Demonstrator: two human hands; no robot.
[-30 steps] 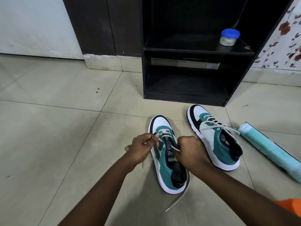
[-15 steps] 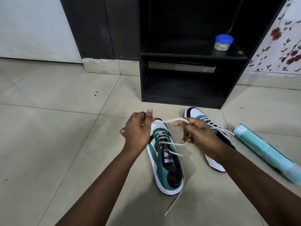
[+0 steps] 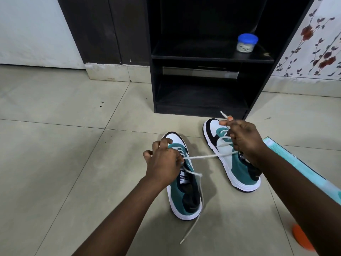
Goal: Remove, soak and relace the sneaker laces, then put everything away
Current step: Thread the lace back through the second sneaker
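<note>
Fingers [image 3: 227, 121] pinching lace [image 3: 206, 156] tip; left hand [image 3: 163, 164] gripping midsection

Even daylight, soft shadows, wide-angle warp

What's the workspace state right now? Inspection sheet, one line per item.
Surface: tiled floor, a few dark specks.
Job's things: left sneaker partly laced, white lace stretched between both hands, one end trailing; right sneaker laced.
Clutter: teal box, orange object.
Grippers: left hand and right hand both pinch the lace.
Cables: nothing seen.
Surroundings: black shelf unit holding blue-lidded jar; floral wall.
</note>
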